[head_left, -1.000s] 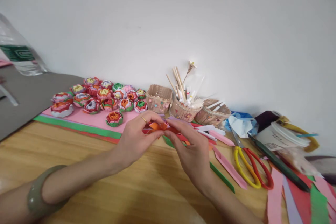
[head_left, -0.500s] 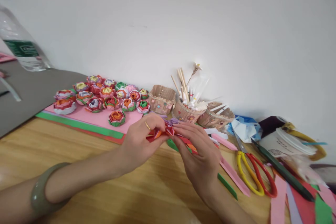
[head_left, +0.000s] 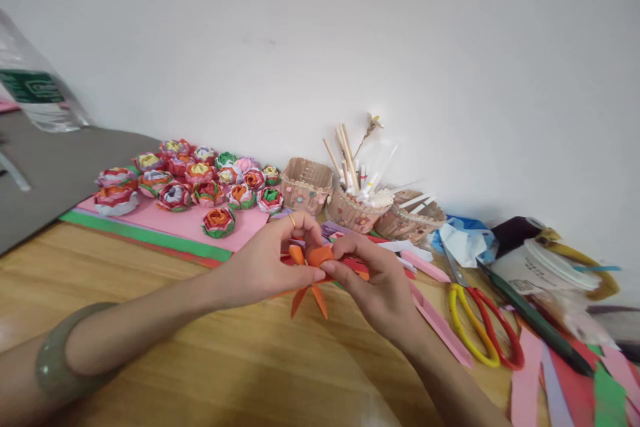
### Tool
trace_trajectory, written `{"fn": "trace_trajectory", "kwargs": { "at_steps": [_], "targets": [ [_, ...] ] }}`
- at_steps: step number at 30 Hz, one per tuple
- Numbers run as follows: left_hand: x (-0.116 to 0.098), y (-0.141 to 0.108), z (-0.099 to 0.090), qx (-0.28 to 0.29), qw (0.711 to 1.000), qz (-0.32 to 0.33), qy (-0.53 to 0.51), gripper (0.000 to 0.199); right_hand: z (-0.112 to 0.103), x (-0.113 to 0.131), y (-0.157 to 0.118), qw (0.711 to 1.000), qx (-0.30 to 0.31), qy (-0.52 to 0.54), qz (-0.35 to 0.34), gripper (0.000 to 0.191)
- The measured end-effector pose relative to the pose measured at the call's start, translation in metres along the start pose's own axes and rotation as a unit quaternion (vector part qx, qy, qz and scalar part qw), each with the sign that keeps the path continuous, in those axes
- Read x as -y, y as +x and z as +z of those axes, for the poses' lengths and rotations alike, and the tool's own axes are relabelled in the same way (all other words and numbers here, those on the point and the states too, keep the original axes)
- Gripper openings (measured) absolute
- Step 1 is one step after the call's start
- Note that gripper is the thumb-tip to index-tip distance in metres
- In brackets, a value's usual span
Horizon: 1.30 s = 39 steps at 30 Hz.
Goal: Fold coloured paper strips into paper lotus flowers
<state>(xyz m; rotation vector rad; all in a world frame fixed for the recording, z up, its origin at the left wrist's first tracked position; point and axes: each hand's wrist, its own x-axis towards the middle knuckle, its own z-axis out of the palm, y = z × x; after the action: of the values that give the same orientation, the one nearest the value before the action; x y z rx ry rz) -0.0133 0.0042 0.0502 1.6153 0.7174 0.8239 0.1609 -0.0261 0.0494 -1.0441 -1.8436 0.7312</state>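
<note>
Both hands meet over the table around an orange folded paper piece (head_left: 320, 255), whose pointed strips spread upward and hang below the fingers. My left hand (head_left: 280, 257), with a ring and a bangle at the wrist, grips it from the left with thumb and fingers. My right hand (head_left: 377, 273) pinches its right edge between thumb and forefinger. The fingers hide part of the piece. Just behind the hands lie coloured paper strips (head_left: 357, 265), mostly red and purple. Several finished paper flowers (head_left: 219, 221) sit in rows on pink paper (head_left: 250, 219) to the left.
Three decorated baskets (head_left: 306, 190) stand along the wall, the middle one holding sticks and pens. Scissors (head_left: 483, 320) with red and yellow handles, a dark green tool (head_left: 540, 320), a lidded white tub (head_left: 540, 273) and paper scraps (head_left: 527, 373) lie right. A bottle (head_left: 35, 97) stands far left.
The piece between my fingers shows orange pointed strips hanging down, where red and orange folds showed before. My right fingers have curled from flat and extended into a pinch.
</note>
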Motion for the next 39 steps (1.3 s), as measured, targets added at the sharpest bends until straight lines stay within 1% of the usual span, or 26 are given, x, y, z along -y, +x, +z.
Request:
{"fn": "trace_trajectory", "kwargs": {
  "at_steps": [2, 5, 8, 10, 13, 18, 22, 24, 27, 30, 32, 34, 36, 39],
  "targets": [
    [-0.002, 0.002, -0.002, 0.02, 0.998, -0.032, -0.047, 0.02, -0.001, -0.002, 0.001, 0.996, 0.005, 0.075, 0.055, 0.012],
    [-0.004, 0.007, -0.004, 0.015, 0.997, -0.056, -0.058, 0.014, -0.002, -0.003, 0.003, 0.985, 0.023, 0.137, 0.105, 0.012],
    [-0.005, 0.01, -0.006, -0.011, 0.997, -0.075, -0.024, 0.013, -0.002, -0.003, 0.004, 0.985, 0.027, 0.118, 0.12, 0.012],
    [-0.005, 0.011, -0.007, -0.014, 0.996, -0.092, -0.011, 0.011, -0.002, -0.002, 0.005, 0.988, 0.023, 0.094, 0.121, 0.012],
    [-0.008, 0.012, -0.008, -0.004, 0.994, -0.109, -0.008, 0.008, -0.002, -0.001, 0.004, 0.991, 0.028, 0.073, 0.112, 0.011],
    [-0.014, 0.013, -0.011, 0.014, 0.991, -0.131, -0.016, 0.01, 0.0, 0.0, 0.002, 0.992, 0.042, 0.048, 0.107, 0.011],
    [-0.015, 0.011, -0.014, 0.053, 0.991, -0.124, -0.01, 0.004, 0.0, 0.005, 0.002, 0.99, 0.071, 0.046, 0.112, 0.009],
    [-0.015, 0.01, -0.015, 0.073, 0.99, -0.12, 0.005, 0.003, 0.0, 0.008, 0.002, 0.993, 0.069, 0.007, 0.09, 0.007],
    [-0.016, 0.009, -0.015, 0.074, 0.99, -0.12, 0.022, 0.003, 0.002, 0.013, 0.002, 0.996, 0.058, -0.06, 0.042, 0.009],
    [-0.017, 0.009, -0.014, 0.083, 0.989, -0.124, 0.009, 0.004, 0.003, 0.018, 0.002, 0.992, 0.039, -0.118, -0.006, 0.01],
    [-0.018, 0.01, -0.013, 0.092, 0.987, -0.132, -0.007, 0.004, 0.004, 0.019, 0.001, 0.992, 0.032, -0.125, -0.015, 0.01],
    [-0.017, 0.011, -0.013, 0.09, 0.986, -0.137, -0.018, 0.005, 0.005, 0.018, 0.0, 0.994, 0.033, -0.107, 0.005, 0.009],
    [-0.015, 0.013, -0.013, 0.083, 0.986, -0.141, -0.025, 0.006, 0.007, 0.015, 0.0, 0.995, 0.037, -0.077, 0.045, 0.009],
    [-0.01, 0.016, -0.014, 0.084, 0.984, -0.154, -0.031, 0.009, 0.011, 0.005, 0.001, 0.992, 0.044, 0.014, 0.117, 0.008]
  ]
}}
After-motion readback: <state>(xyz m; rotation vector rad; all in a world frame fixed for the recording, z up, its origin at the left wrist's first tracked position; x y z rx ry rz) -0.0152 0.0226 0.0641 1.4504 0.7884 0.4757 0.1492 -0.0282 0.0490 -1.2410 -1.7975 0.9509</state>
